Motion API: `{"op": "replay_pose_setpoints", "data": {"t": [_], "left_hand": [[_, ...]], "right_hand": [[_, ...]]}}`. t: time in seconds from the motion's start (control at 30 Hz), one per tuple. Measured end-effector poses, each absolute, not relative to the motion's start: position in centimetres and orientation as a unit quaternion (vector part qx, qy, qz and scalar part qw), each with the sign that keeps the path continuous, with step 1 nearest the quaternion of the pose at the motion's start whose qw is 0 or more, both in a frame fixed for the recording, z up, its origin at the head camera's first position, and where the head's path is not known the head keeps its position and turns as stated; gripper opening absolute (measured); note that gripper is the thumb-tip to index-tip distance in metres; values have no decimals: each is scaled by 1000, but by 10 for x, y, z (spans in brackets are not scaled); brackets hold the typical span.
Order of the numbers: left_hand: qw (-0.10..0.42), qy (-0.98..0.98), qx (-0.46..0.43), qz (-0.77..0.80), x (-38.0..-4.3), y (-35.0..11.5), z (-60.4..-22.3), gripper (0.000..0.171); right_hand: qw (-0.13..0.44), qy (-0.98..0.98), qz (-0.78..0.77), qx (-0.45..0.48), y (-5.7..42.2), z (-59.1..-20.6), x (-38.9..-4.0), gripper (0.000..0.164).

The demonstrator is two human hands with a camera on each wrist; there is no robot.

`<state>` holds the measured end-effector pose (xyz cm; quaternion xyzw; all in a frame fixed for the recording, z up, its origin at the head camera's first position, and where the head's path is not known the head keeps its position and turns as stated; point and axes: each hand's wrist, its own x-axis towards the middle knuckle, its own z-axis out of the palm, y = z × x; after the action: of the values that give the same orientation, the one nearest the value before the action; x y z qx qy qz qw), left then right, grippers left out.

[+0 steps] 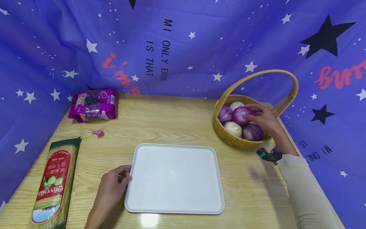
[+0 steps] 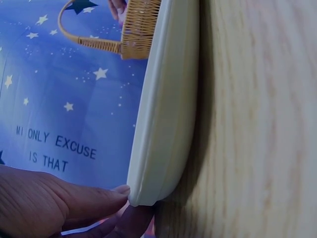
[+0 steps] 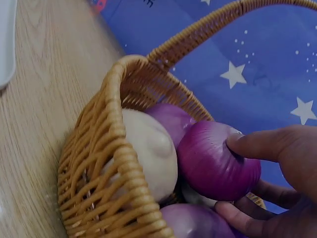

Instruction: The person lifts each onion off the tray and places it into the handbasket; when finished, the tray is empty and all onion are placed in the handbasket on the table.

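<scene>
My right hand (image 1: 263, 119) reaches into a wicker basket (image 1: 243, 143), its thumb and fingers gripping a purple onion (image 3: 215, 161). Other purple onions (image 1: 253, 132) and pale round bulbs (image 3: 148, 153) lie around it in the basket. To the left, my left hand (image 1: 114, 184) pinches the left edge of a white rectangular tray (image 1: 174, 178). The left wrist view has the thumb (image 2: 106, 196) against the tray's rim and a finger under it. No item lies on the tray, which rests on the wooden table.
A purple candy bag (image 1: 94, 105) lies at the table's back left, with a wrapped lollipop (image 1: 98, 133) in front of it. A long pack of pasta (image 1: 55, 184) is at the left. Blue starry cloth (image 1: 183, 47) hangs behind and beside the table. The basket's tall handle (image 1: 263, 72) arches upward.
</scene>
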<state>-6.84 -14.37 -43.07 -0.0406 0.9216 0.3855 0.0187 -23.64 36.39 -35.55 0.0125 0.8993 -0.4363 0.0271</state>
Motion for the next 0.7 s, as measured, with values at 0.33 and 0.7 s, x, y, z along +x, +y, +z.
{"op": "replay_pose_setpoints", "data": {"t": [0.33, 0.7], "left_hand": [[29, 921, -49, 386, -67, -142, -429, 27], [17, 922, -35, 386, -68, -143, -429, 27]], "right_hand": [[12, 923, -385, 16, 372, -359, -238, 50], [-3, 933, -359, 12, 375, -352, -231, 46]]}}
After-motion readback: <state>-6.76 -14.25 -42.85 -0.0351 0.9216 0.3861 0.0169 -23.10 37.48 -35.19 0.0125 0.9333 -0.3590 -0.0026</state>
